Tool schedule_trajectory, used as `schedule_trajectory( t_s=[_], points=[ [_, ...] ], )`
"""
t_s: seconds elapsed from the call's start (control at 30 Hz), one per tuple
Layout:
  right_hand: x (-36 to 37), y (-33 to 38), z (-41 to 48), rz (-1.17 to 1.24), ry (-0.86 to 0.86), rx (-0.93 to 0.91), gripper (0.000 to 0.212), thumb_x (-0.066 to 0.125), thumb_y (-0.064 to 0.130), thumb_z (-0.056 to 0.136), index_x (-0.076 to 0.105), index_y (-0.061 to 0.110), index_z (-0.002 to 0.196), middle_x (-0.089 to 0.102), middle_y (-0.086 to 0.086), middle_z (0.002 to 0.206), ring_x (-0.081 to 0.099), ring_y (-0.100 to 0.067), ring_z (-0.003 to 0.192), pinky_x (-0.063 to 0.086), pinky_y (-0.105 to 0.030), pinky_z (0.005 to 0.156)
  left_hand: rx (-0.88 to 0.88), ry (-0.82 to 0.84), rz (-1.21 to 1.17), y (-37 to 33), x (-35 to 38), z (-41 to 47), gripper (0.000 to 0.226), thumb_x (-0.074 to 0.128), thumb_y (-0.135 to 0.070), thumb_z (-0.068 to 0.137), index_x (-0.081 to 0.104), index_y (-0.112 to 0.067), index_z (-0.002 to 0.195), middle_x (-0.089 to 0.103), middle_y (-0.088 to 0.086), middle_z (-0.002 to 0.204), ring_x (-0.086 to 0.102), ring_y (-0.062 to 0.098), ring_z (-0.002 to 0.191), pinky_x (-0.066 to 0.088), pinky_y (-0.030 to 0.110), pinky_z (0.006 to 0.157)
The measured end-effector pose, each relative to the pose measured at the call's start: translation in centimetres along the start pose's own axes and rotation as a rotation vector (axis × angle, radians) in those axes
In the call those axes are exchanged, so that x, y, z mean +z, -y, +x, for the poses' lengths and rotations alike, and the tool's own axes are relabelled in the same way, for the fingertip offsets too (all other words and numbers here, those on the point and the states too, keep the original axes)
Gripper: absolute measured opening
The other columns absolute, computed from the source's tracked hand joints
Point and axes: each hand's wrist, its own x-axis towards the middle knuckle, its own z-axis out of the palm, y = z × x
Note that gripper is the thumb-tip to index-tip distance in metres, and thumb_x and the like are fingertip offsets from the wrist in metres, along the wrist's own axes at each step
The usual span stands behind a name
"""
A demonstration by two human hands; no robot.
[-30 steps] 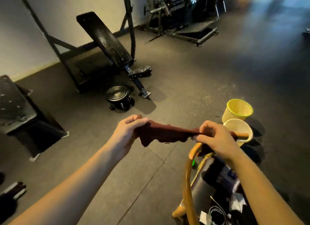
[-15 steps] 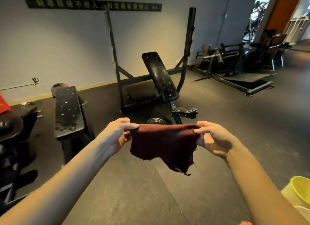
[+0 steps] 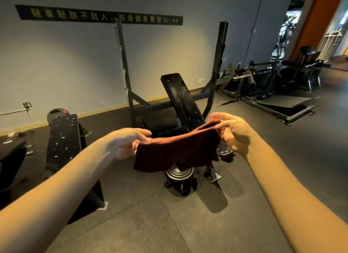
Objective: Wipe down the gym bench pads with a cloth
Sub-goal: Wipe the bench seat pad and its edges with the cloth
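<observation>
A dark red cloth [image 3: 175, 152] is stretched in the air between both hands. My left hand [image 3: 130, 141] pinches its left edge and my right hand [image 3: 233, 132] pinches its right corner, held a little higher. Behind the cloth stands an inclined black bench pad [image 3: 180, 96] speckled with white marks, inside a black rack [image 3: 216, 68]. A flat black bench pad [image 3: 64, 135] with white flecks stands to the left, beside my left forearm. The seat of the incline bench is partly hidden by the cloth and my right hand.
A stack of black weight plates [image 3: 179, 174] sits on the floor just under the cloth. More gym machines [image 3: 263, 83] stand at the right along the wall. A weight plate [image 3: 56, 113] leans behind the flat bench. Dark rubber floor lies in front of me.
The view has swung up from the floor and buckets toward the benches and moved closer. The cloth, spread flat half a second ago, now hangs folded, with my right hand raised higher.
</observation>
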Motion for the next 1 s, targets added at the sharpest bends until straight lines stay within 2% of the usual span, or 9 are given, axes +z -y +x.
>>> schedule_trajectory(
  t_s=[0.1,0.27,0.43,0.53,0.63,0.7,0.83,0.9,1.0],
  points=[
    [-0.8,-0.2,8.2,-0.015,0.010,0.057,0.049,0.043,-0.022,0.085,0.064,0.003,0.122,0.068,-0.021,0.122,0.068,-0.034,0.109,0.053,-0.042,0.098,0.136,-0.127,-0.175,-1.4,-0.8,6.9,0.046,0.057,0.003,0.095,0.061,-0.021,0.134,0.066,0.007,0.129,0.063,0.024,0.118,0.050,0.034,0.088],
    [-2.1,0.0,21.5,-0.171,0.029,0.147,0.049,0.046,-0.021,0.088,0.069,0.008,0.120,0.066,-0.017,0.114,0.064,-0.021,0.076,0.052,-0.021,0.050,0.240,-0.297,-0.317,-4.3,-0.5,17.7,0.042,0.058,0.005,0.093,0.066,-0.022,0.125,0.069,0.007,0.123,0.060,0.026,0.122,0.042,0.039,0.103],
    [-2.2,2.6,33.7,-0.423,-0.018,0.054,0.040,0.048,-0.023,0.086,0.070,0.009,0.095,0.071,-0.014,0.095,0.069,-0.021,0.084,0.048,-0.017,0.049,0.140,-0.342,-0.313,-8.9,-0.7,27.0,0.035,0.071,-0.006,0.089,0.069,-0.019,0.122,0.066,0.009,0.130,0.055,0.030,0.129,0.035,0.050,0.118],
    [-1.5,3.8,39.0,-0.468,-0.022,-0.033,0.042,0.048,-0.024,0.084,0.071,0.010,0.090,0.070,-0.009,0.085,0.068,-0.018,0.080,0.046,-0.014,0.047,-0.010,-0.317,-0.285,-11.2,-1.9,31.9,0.045,0.066,0.005,0.085,0.067,-0.018,0.124,0.065,0.013,0.134,0.061,0.030,0.125,0.041,0.048,0.115],
    [-1.2,4.5,43.2,-0.335,-0.013,-0.062,0.044,0.044,-0.026,0.083,0.069,0.002,0.105,0.068,-0.011,0.087,0.067,-0.008,0.061,0.043,-0.013,0.041,-0.029,-0.272,-0.346,-12.7,-2.9,36.5,0.050,0.059,0.009,0.087,0.065,-0.019,0.128,0.067,0.012,0.130,0.067,0.027,0.115,0.055,0.040,0.096],
    [-1.6,4.2,46.2,-0.250,-0.042,-0.091,0.048,0.043,-0.027,0.081,0.068,-0.002,0.113,0.071,-0.010,0.089,0.071,-0.008,0.064,0.050,-0.015,0.048,0.051,-0.285,-0.356,-13.4,-3.4,39.4,0.048,0.056,0.007,0.090,0.064,-0.019,0.129,0.067,0.011,0.127,0.066,0.025,0.113,0.055,0.037,0.085],
    [-2.5,2.5,50.5,-0.228,-0.100,-0.246,0.045,0.045,-0.027,0.081,0.068,0.000,0.109,0.078,-0.007,0.093,0.075,-0.019,0.085,0.055,-0.019,0.061,0.244,-0.364,-0.331,-14.0,-4.4,45.0,0.045,0.054,0.008,0.094,0.067,-0.021,0.126,0.071,0.007,0.116,0.066,0.020,0.109,0.052,0.033,0.090],
    [-2.3,1.9,51.8,-0.349,-0.156,-0.365,0.042,0.047,-0.025,0.084,0.070,0.003,0.103,0.079,-0.004,0.091,0.075,-0.018,0.087,0.056,-0.019,0.067,0.326,-0.337,-0.314,-14.2,-5.4,47.5,0.041,0.055,0.007,0.095,0.070,-0.021,0.122,0.076,0.002,0.107,0.069,0.016,0.106,0.051,0.028,0.088],
    [-1.0,2.0,52.9,-0.747,-0.245,-0.618,0.038,0.051,-0.018,0.087,0.074,0.008,0.102,0.076,0.005,0.093,0.072,-0.010,0.091,0.056,-0.020,0.081,0.422,-0.292,-0.053,-15.7,-7.4,50.5,0.033,0.061,0.002,0.095,0.076,-0.022,0.113,0.074,-0.003,0.112,0.064,0.010,0.112,0.047,0.028,0.097]
  ],
)
